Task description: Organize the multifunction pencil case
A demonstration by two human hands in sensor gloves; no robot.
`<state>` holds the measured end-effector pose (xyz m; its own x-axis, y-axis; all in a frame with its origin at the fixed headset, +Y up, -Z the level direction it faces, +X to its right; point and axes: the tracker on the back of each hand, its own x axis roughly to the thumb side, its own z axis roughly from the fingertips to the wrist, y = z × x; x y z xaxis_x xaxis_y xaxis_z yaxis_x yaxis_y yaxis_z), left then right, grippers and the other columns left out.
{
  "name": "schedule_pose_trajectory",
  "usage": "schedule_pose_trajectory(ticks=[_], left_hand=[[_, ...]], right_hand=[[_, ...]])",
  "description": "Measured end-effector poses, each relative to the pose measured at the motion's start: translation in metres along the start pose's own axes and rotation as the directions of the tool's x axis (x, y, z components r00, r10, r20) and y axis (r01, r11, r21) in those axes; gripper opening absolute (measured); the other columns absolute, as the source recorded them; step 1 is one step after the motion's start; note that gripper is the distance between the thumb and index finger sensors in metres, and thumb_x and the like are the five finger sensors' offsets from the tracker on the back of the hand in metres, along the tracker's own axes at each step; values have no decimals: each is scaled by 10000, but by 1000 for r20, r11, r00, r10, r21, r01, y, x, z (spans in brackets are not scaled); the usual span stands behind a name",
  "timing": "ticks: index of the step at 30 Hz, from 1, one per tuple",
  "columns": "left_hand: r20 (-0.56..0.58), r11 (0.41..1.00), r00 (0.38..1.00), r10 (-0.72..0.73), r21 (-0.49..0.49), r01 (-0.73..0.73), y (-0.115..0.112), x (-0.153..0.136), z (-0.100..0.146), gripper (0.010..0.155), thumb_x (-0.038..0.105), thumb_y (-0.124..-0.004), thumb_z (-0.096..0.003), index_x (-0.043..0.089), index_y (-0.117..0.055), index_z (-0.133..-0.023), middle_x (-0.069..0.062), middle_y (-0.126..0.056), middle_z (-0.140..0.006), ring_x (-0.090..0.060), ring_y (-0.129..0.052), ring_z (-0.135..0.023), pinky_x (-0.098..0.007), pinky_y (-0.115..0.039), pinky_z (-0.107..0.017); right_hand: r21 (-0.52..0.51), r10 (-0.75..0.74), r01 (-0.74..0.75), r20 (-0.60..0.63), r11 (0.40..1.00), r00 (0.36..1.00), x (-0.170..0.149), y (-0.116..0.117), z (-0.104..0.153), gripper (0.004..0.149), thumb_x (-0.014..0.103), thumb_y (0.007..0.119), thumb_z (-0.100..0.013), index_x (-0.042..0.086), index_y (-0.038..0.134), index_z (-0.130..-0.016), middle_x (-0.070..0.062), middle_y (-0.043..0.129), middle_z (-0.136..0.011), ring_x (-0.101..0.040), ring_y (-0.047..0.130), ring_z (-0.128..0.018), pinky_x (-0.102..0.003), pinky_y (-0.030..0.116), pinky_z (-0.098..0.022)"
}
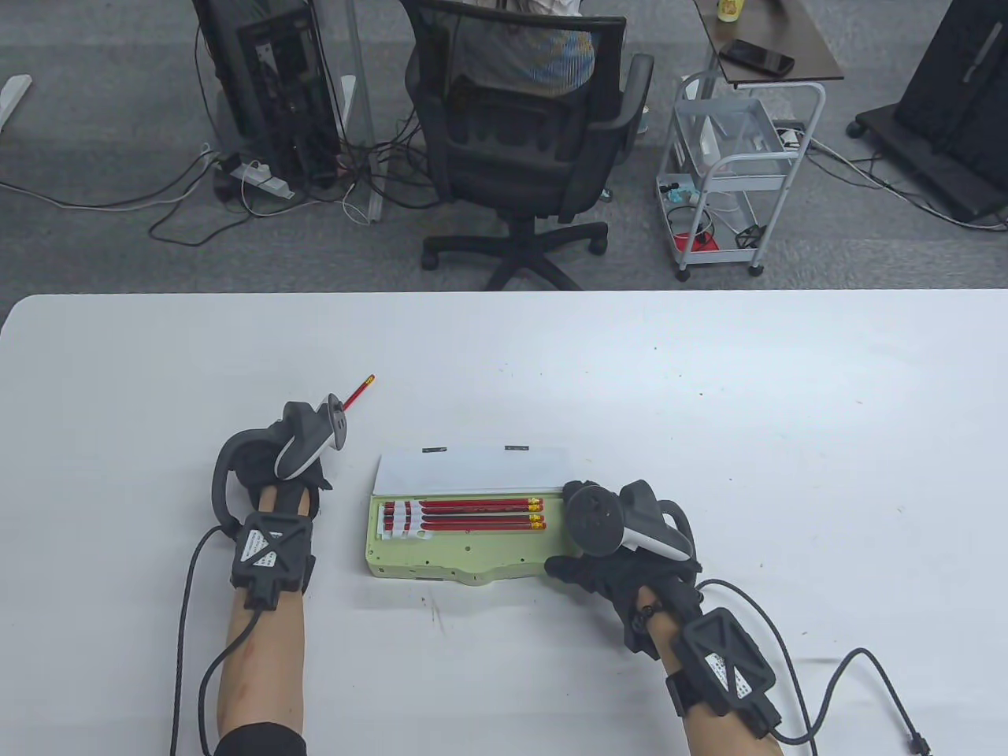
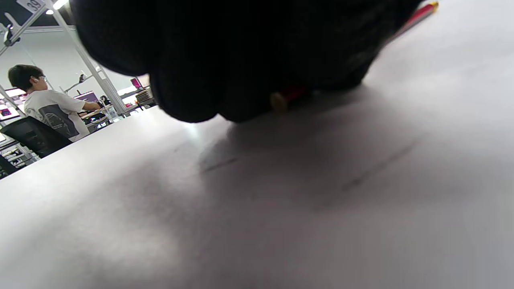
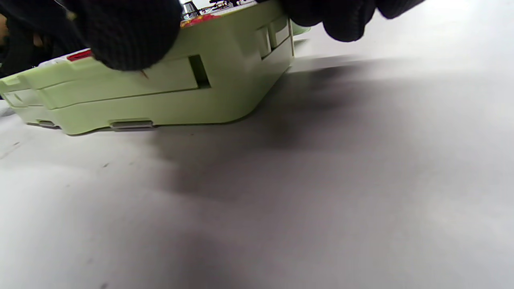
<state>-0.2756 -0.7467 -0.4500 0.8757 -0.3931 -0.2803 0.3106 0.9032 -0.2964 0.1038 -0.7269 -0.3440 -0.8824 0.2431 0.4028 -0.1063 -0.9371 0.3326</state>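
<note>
A pale green pencil case (image 1: 441, 561) lies open on the white table (image 1: 709, 409), its white lid (image 1: 472, 471) tipped back. Several red pencils (image 1: 480, 513) lie side by side inside. My right hand (image 1: 606, 567) grips the case's right end; in the right wrist view the thumb (image 3: 128, 36) presses on the front wall of the case (image 3: 168, 100) and the other fingers reach over the far corner. Left of the case, my left hand (image 1: 303, 472) is curled round a red pencil (image 1: 359, 390), whose end sticks out beyond the tracker. In the left wrist view the pencil (image 2: 287, 96) shows under the fist.
Beyond the table's far edge stand a black office chair (image 1: 528, 150), a white wire trolley (image 1: 732, 173) and cables on the carpet. Glove cables (image 1: 835, 693) trail off the near edge. A person sits at a desk in the left wrist view (image 2: 52, 108).
</note>
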Motion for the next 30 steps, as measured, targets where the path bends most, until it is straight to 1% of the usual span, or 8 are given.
schedule_pose_trajectory(ticks=[6, 9, 12, 14, 19, 21, 25, 30], left_hand=[[38, 1000, 999, -10, -25, 11, 0, 0, 0, 436, 364, -766, -452, 169, -840, -835, -52, -972, -778, -290, -959, -717, -605, -737, -625], [61, 998, 996, 58, -13, -57, 3, -5, 2, 433, 375, -730, -459, 202, -799, -849, -46, -946, -797, -297, -945, -737, -616, -727, -629], [89, 994, 991, 103, 20, -105, 16, -10, 13, 422, 370, -690, -471, 254, -730, -875, -49, -914, -849, -322, -937, -774, -627, -730, -626], [130, 980, 980, 154, 107, -168, 30, -16, 26, 416, 351, -681, -474, 271, -697, -882, -58, -915, -875, -334, -953, -778, -623, -749, -611], [223, 951, 948, 227, 157, -265, 52, -26, 63, 421, 310, -674, -475, 283, -684, -896, -47, -962, -846, -303, -1018, -704, -591, -808, -561], [260, 933, 937, 231, 213, -289, 57, -30, 79, 426, 299, -656, -473, 293, -668, -899, -36, -932, -846, -283, -999, -696, -586, -796, -569], [336, 880, 882, 331, 229, -417, 60, -35, 107, 433, 284, -629, -476, 295, -644, -910, -37, -892, -850, -268, -974, -686, -585, -780, -576], [452, 825, 821, 348, 269, -498, 53, -27, 137, 437, 281, -625, -471, 301, -654, -906, -27, -898, -833, -252, -976, -667, -577, -785, -571]], right_hand=[[1, 2, -2, 0, 1000, 1000, 0, 0, 0, 982, 500, 725, -484, -109, 274, -1108, -412, 359, -1093, -625, 529, -989, -711, 503, -703], [0, 1, -1, 1, 1000, 1000, 0, 0, 0, 982, 502, 723, -483, -108, 272, -1108, -411, 343, -1098, -626, 526, -990, -711, 501, -705], [2, -1, 1, 1, 1000, 1000, 0, 0, 0, 981, 501, 723, -485, -107, 271, -1108, -411, 350, -1095, -628, 524, -989, -710, 501, -705], [2, 4, -4, 0, 1000, 1000, 0, 0, 0, 980, 503, 722, -485, -105, 273, -1109, -409, 350, -1097, -626, 523, -991, -711, 501, -704], [14, 21, -21, -3, 1000, 1000, -1, -2, 0, 969, 506, 721, -491, -86, 278, -1116, -399, 352, -1104, -627, 517, -993, -713, 498, -705], [15, 26, -26, -4, 1000, 1000, -1, -2, 1, 961, 505, 722, -492, -76, 283, -1120, -394, 354, -1105, -629, 512, -994, -712, 497, -706], [13, 20, -20, -5, 1000, 1000, -3, -2, 1, 951, 501, 721, -496, -68, 287, -1122, -389, 346, -1111, -631, 514, -992, -711, 497, -706], [13, 12, -12, -2, 1000, 1000, -4, -3, 2, 939, 499, 721, -500, -61, 298, -1124, -386, 361, -1109, -630, 521, -990, -710, 507, -705]])
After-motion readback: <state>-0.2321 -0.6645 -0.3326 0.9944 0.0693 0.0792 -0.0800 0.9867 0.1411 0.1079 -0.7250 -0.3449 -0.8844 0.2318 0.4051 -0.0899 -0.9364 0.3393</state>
